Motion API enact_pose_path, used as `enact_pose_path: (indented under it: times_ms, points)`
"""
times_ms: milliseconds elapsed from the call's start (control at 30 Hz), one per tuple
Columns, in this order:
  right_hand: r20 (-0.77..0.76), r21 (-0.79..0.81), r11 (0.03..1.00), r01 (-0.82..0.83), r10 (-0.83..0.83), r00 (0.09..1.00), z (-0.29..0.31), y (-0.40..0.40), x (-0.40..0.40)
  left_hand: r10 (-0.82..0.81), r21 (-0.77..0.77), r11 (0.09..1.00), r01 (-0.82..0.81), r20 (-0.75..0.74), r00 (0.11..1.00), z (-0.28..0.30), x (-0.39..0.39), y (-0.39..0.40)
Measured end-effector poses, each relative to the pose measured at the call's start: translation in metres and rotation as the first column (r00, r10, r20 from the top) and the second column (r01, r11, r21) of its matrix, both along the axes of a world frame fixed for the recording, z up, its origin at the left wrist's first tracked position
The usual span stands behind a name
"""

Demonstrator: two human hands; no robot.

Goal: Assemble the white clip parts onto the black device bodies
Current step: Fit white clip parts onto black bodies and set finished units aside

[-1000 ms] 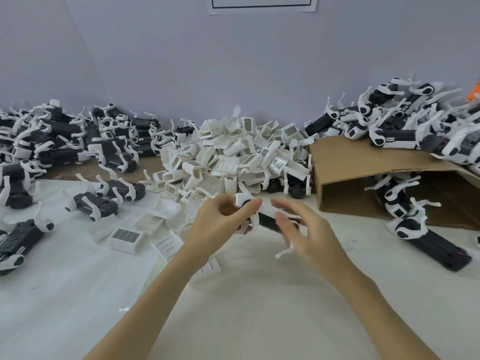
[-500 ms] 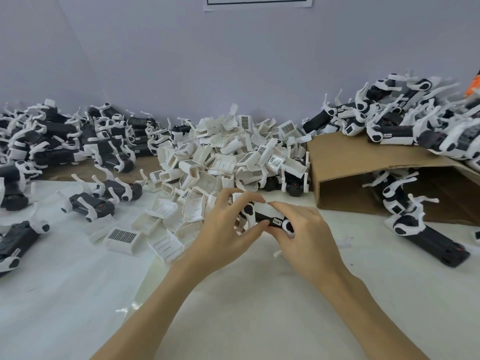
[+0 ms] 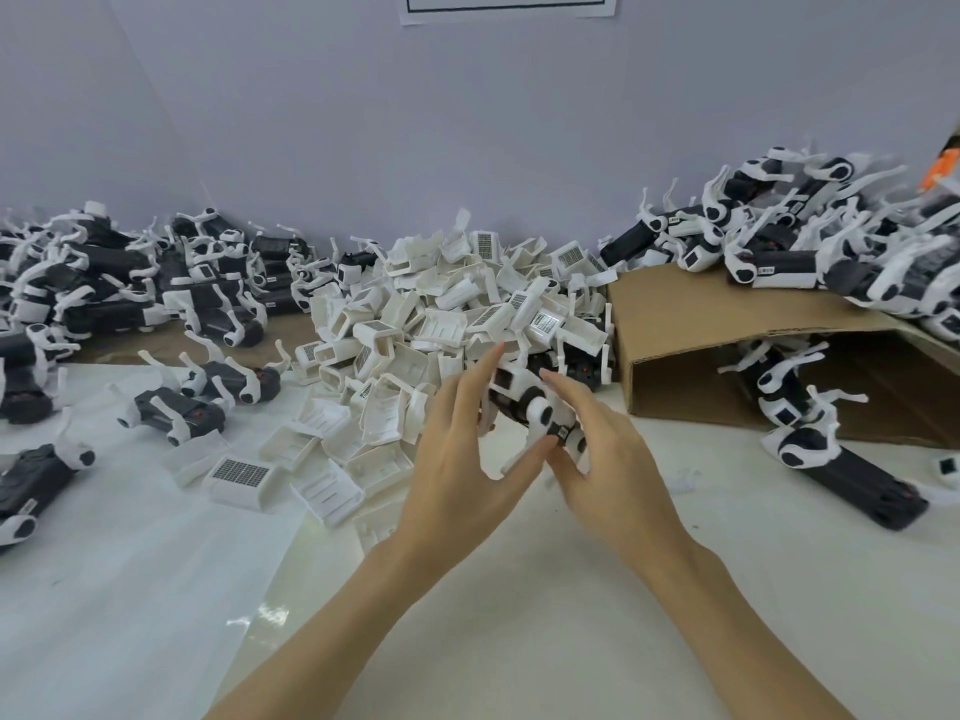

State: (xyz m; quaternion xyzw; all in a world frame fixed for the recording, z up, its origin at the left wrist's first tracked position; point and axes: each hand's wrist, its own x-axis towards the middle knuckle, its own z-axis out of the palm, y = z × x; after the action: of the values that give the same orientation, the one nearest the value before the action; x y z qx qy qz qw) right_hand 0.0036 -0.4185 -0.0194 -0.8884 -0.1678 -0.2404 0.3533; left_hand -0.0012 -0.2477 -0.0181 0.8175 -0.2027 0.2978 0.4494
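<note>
Between my two hands, above the table, is a black device body (image 3: pixel 525 402) with white parts on it. My right hand (image 3: pixel 613 459) holds its right end between thumb and fingers. The fingers of my left hand (image 3: pixel 457 459) are straight and lie along the device's left side, and its thumb reaches under the device's lower end. A big heap of loose white clip parts (image 3: pixel 447 324) lies just behind my hands. How the clip sits on the body is hidden by my fingers.
Piles of black-and-white devices lie at the back left (image 3: pixel 104 283) and on top of a tipped cardboard box (image 3: pixel 691 335) at the right. More devices lie inside the box and on the table at right (image 3: pixel 852 475). Single clips (image 3: pixel 239 475) are scattered at left.
Both hands closed on the device half a second ago. Now my left fingers have straightened along it, and the device has tilted, its far end raised toward the clip heap.
</note>
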Motion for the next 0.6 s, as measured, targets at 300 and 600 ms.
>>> enact_pose_path:
  times_ms: [300, 600]
  points:
    - [-0.112, 0.51, 0.846, -0.158, 0.248, 0.962, -0.011, 0.004, 0.006, -0.165, 0.158, 0.978, 0.14, 0.159, 0.973, 0.007, -0.007, -0.003]
    - [-0.004, 0.178, 0.965, -0.19, 0.194, 0.981, -0.011, 0.002, 0.006, -0.191, -0.35, 0.927, 0.137, -0.126, 0.973, 0.018, -0.01, -0.008]
